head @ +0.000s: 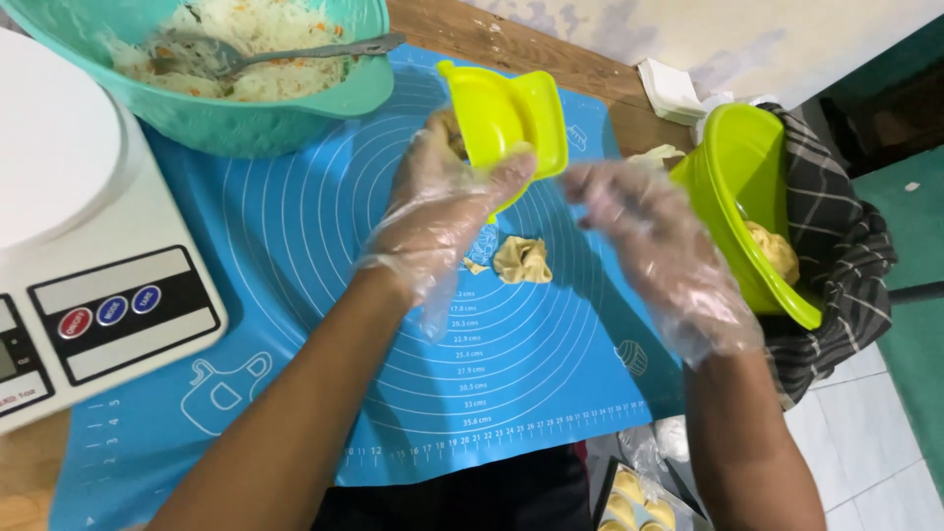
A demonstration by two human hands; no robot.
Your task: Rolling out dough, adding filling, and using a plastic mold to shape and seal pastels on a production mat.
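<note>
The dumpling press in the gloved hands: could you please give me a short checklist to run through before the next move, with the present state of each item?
1. Left hand grips the yellow-green dumpling press: ok, the fingers wrap its lower edge.
2. Press folded shut: ok, its two halves lie together.
3. Right hand free: ok, it is open beside the press and holds nothing.
4. Dough inside the press: cannot tell, only a bit shows behind the left hand.
5. Dough scrap clear of the hands: ok, it lies on the blue mat under them.
6. Filling within reach: ok, the teal bowl with a spoon stands at the mat's far edge.
</note>
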